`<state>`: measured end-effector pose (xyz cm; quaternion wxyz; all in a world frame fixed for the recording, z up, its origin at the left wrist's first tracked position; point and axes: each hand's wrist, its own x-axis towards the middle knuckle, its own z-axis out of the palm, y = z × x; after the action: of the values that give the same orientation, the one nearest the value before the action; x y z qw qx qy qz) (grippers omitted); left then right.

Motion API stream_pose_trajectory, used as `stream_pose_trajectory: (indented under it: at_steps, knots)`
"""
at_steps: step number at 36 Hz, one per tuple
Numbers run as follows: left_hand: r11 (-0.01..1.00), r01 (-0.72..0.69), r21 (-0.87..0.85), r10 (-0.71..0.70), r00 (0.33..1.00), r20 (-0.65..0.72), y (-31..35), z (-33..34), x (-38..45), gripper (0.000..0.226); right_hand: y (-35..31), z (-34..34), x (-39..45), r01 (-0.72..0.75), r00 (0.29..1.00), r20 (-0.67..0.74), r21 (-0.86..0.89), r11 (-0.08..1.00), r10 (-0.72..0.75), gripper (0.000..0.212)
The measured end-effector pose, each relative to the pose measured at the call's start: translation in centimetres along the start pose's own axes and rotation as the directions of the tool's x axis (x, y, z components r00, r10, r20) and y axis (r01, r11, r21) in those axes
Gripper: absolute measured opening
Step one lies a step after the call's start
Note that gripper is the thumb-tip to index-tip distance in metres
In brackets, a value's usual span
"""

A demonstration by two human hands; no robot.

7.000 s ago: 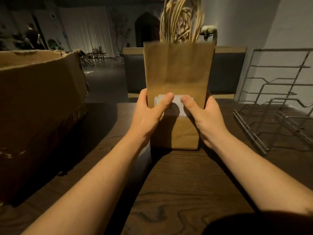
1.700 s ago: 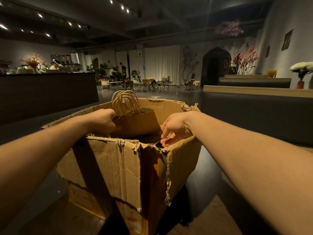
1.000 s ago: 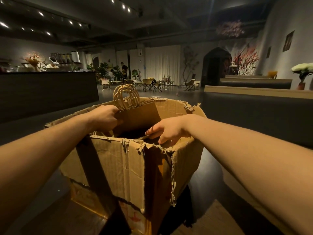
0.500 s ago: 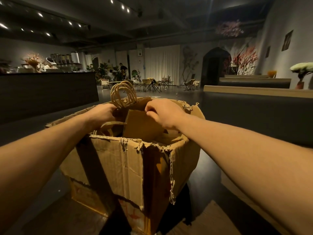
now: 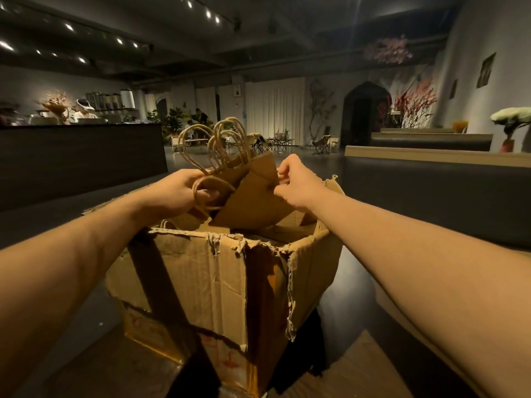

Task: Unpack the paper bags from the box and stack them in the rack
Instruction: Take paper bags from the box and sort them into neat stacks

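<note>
Dim room, small ceiling spotlights (image 5: pixel 69 26)

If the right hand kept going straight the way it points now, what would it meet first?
The right hand points left and away, already pinching the brown paper bags; beyond them probably their twisted paper handles, though depth is unclear.

Brown paper bags (image 5: pixel 253 193) (rope-handled) tilted above torn box (image 5: pixel 218 280).
</note>
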<state>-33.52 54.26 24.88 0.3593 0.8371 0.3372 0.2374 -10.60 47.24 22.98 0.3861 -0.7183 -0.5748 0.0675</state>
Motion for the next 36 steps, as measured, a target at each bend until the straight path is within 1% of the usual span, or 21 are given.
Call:
stream_pose_trajectory:
  at_steps: [2,3,5,6,8,9,11,12,14,17,19,20,22,24,26,28,30,32,33,35,36]
  knots:
    - [0.999,0.026,0.027,-0.027,0.999,0.030,0.0,0.0,0.0,0.015,0.1,0.3,0.0,0.002,0.997,0.081,-0.066,0.998,0.003,0.048]
    - [0.998,0.038,0.051,-0.039,0.999,0.032,0.0,0.0,0.0,0.016,0.1,0.4,0.0,0.005,0.994,0.111,-0.129,0.992,0.009,0.049]
    - [0.999,0.043,0.030,-0.043,0.999,0.021,0.0,0.0,0.0,0.016,0.0,0.4,0.1,0.007,0.994,0.107,-0.256,0.967,0.021,0.037]
    - [1.000,0.030,-0.006,-0.030,0.999,0.010,0.1,0.1,0.0,0.016,-0.1,0.3,0.1,0.000,0.996,0.090,-0.273,0.962,0.026,0.034]
    - [0.997,-0.012,-0.075,0.010,1.000,-0.023,0.1,0.0,0.0,0.015,-0.1,0.0,0.0,-0.004,0.998,0.060,-0.184,0.983,0.015,0.027]
    - [0.993,-0.036,-0.116,0.031,0.999,-0.040,0.2,-0.1,-0.2,0.025,-0.3,-0.2,-0.2,-0.007,0.999,0.051,-0.118,0.993,0.013,0.026]
    - [0.976,-0.072,-0.204,0.057,0.995,-0.078,0.2,-0.4,-0.5,0.074,-0.5,-0.5,-0.5,-0.006,0.999,0.037,0.003,1.000,0.006,0.033]
    - [0.964,-0.090,-0.252,0.066,0.993,-0.102,0.2,-0.6,-0.5,0.095,-0.6,-0.6,-0.5,-0.005,1.000,0.027,0.047,0.999,0.004,0.034]
    - [0.942,-0.115,-0.316,0.075,0.988,-0.134,0.1,-0.8,-0.6,0.112,-1.0,-0.8,-0.7,-0.005,1.000,-0.009,0.118,0.993,0.006,0.037]
    - [0.947,-0.110,-0.303,0.079,0.990,-0.113,0.6,-0.6,-1.3,0.123,-1.8,-1.1,-1.1,-0.023,0.997,-0.064,0.272,0.962,0.042,0.039]
    - [0.961,-0.081,-0.265,0.068,0.996,-0.057,1.3,-0.3,-2.2,0.117,-2.5,-1.4,-1.4,-0.012,0.995,-0.089,0.344,0.939,0.046,0.035]
    - [0.967,-0.067,-0.246,0.061,0.998,-0.033,1.5,-0.1,-2.5,0.107,-2.9,-1.5,-1.8,-0.007,0.994,-0.103,0.346,0.938,0.045,0.032]
    - [0.983,-0.030,-0.183,0.026,0.999,-0.022,1.7,0.2,-2.8,0.071,-3.4,-1.9,-2.3,-0.006,0.988,-0.142,0.351,0.936,0.059,0.028]
    - [0.992,-0.018,-0.127,0.009,0.998,-0.069,1.9,0.5,-3.0,0.057,-3.7,-2.3,-3.0,-0.007,0.983,-0.167,0.408,0.913,0.082,0.022]
    - [0.993,-0.034,-0.115,0.018,0.990,-0.139,2.7,0.6,-3.6,0.049,-4.4,-3.1,-3.8,0.011,0.981,-0.178,0.462,0.887,0.080,0.022]
    - [0.991,-0.068,-0.117,0.042,0.975,-0.217,3.6,0.7,-4.2,0.044,-5.1,-4.4,-4.6,0.037,0.983,-0.177,0.460,0.887,0.051,0.025]
    - [0.984,-0.110,-0.142,0.070,0.963,-0.261,4.7,0.8,-4.9,0.041,-5.7,-6.0,-5.7,0.083,0.988,-0.151,0.414,0.907,-0.022,0.027]
    - [0.975,-0.159,-0.156,0.108,0.950,-0.293,6.1,0.8,-5.6,0.038,-5.9,-7.6,-6.7,0.111,0.993,-0.067,0.341,0.933,-0.094,0.043]
    - [0.970,-0.183,-0.159,0.127,0.941,-0.312,6.9,0.9,-5.9,0.039,-5.9,-8.4,-7.2,0.106,0.994,-0.028,0.275,0.956,-0.102,0.052]
    - [0.960,-0.228,-0.161,0.165,0.928,-0.334,8.8,1.3,-6.5,0.040,-6.0,-10.0,-8.3,0.098,0.995,-0.026,0.175,0.980,-0.095,0.057]
    - [0.955,-0.251,-0.155,0.189,0.923,-0.335,9.8,1.6,-6.8,0.040,-6.1,-10.8,-8.7,0.107,0.994,-0.054,0.191,0.976,-0.098,0.057]
